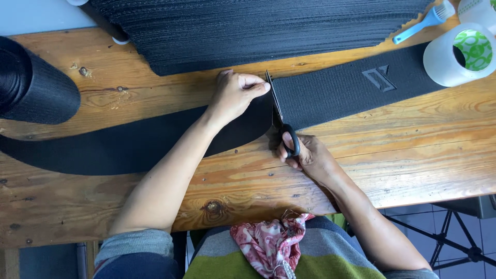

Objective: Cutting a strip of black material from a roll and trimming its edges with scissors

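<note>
A wide black elastic band (129, 142) runs across the wooden table (413, 155) from a big roll at the left. My left hand (235, 95) presses the band flat, fingertips right at the cut line. My right hand (305, 155) grips black scissors (281, 119), whose blades lie across the band's width. Right of the blades lies a band piece (336, 93) with a raised angular emblem (380, 77).
A black roll (31, 88) sits at the left edge. A tall stack of cut black pieces (258, 31) fills the far side. A blue brush (421, 23) and white tape rolls (457, 54) lie at the far right. The table's near edge is at my lap.
</note>
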